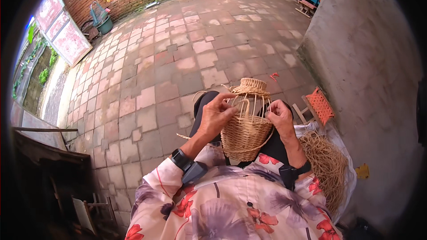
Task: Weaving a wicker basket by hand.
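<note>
A half-woven straw basket (244, 138) rests on my lap between my legs. Its lower body is tightly woven; above that, bare upright stakes run to a woven collar (252, 86) at the far end. My left hand (217, 114) is closed at the basket's upper left, thumb and forefinger bent around the outer stakes. On the other side, my right hand (281, 118) pinches at the right-hand stakes, just above the woven edge. A loose cord runs down the basket's right side below my right hand. Exactly which strand lies between the fingertips is hidden.
A large heap of straw cord (324, 162) lies on a white sheet (349, 162) at my right. Behind it stand a small stool with an orange woven seat (319, 106) and a grey wall (364, 62). Red scraps (274, 77) lie on the paved floor (164, 89).
</note>
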Demonstrator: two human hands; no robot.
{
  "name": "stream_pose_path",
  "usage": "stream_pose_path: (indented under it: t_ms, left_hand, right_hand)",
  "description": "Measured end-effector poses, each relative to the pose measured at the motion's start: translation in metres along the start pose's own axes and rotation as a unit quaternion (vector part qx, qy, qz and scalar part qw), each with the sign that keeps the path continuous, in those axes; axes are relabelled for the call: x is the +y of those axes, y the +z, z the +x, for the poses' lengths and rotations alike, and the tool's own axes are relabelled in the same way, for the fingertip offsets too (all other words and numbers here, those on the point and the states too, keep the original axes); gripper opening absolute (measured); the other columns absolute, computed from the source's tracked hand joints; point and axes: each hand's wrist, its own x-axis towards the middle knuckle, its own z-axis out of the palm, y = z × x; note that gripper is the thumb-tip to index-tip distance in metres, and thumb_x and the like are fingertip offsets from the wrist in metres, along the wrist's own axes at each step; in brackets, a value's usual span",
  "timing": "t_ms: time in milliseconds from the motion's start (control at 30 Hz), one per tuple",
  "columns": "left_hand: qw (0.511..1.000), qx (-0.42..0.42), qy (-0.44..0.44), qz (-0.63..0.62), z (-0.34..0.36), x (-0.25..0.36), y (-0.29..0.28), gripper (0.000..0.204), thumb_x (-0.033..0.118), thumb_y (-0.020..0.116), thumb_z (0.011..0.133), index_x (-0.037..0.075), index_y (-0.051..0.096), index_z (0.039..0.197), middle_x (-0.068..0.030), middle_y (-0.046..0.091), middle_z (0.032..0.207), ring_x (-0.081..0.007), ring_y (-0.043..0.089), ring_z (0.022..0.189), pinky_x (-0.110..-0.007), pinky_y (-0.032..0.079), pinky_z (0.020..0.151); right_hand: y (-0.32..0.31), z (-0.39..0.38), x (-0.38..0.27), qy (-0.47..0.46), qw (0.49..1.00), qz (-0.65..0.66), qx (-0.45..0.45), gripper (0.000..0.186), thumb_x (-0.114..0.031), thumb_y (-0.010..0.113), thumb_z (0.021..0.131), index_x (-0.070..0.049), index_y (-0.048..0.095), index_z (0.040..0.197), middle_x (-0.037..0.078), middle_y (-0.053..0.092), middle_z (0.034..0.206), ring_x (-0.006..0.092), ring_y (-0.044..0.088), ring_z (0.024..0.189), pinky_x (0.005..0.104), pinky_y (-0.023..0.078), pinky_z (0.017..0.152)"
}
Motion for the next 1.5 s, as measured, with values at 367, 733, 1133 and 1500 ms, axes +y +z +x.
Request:
stream_pose_path:
  t_ms: [367, 733, 1133, 1500]
  left_hand:
    - [0.905, -0.057, -0.2, -0.372, -0.016, -0.019, -0.055, 0.04, 0.01, 0.055, 0.095, 0.001, 0.046, 0.132, -0.0018, 0.06, 0.082, -0.0083, 0.057, 0.065, -0.021, 0.049, 0.058]
    - [0.913, 0.047, -0.211, -0.345, -0.022, -0.032, -0.058, 0.008, 0.014, 0.058, 0.095, 0.007, 0.056, 0.098, -0.0039, 0.065, 0.088, -0.0101, 0.063, 0.076, -0.023, 0.055, 0.068]
    - [0.97, -0.084, -0.126, -0.192, 0.014, -0.029, -0.034, 0.011, 0.013, 0.07, 0.087, 0.004, 0.067, 0.092, 0.001, 0.064, 0.077, -0.0065, 0.059, 0.067, -0.021, 0.05, 0.061]
    - [0.981, -0.004, 0.087, 0.174, 0.011, -0.025, -0.016, 0.017, 0.01, 0.067, 0.082, 0.005, 0.067, 0.098, -0.0092, 0.063, 0.074, -0.0212, 0.061, 0.065, -0.031, 0.05, 0.065]
  right_hand:
    - [0.002, 0.002, 0.007, -0.032, 0.993, -0.111, 0.016, 0.01, -0.011, 0.059, 0.082, -0.002, 0.055, 0.085, 0.0, 0.048, 0.067, 0.0063, 0.044, 0.063, 0.0237, 0.04, 0.058]
    - [0.004, -0.001, 0.006, -0.051, 0.985, -0.159, 0.03, 0.009, -0.009, 0.057, 0.082, -0.001, 0.054, 0.085, 0.0, 0.048, 0.066, 0.0072, 0.045, 0.062, 0.0242, 0.042, 0.059]
    - [-0.008, 0.004, 0.006, 0.008, 0.998, -0.052, -0.03, 0.008, -0.005, 0.059, 0.08, -0.004, 0.052, 0.082, -0.005, 0.047, 0.069, 0.0024, 0.042, 0.062, 0.0198, 0.037, 0.057]
    - [-0.011, -0.006, -0.003, 0.027, 0.997, 0.036, -0.065, 0.012, -0.002, 0.061, 0.082, -0.006, 0.049, 0.083, -0.002, 0.053, 0.071, 0.0047, 0.053, 0.062, 0.0195, 0.043, 0.059]
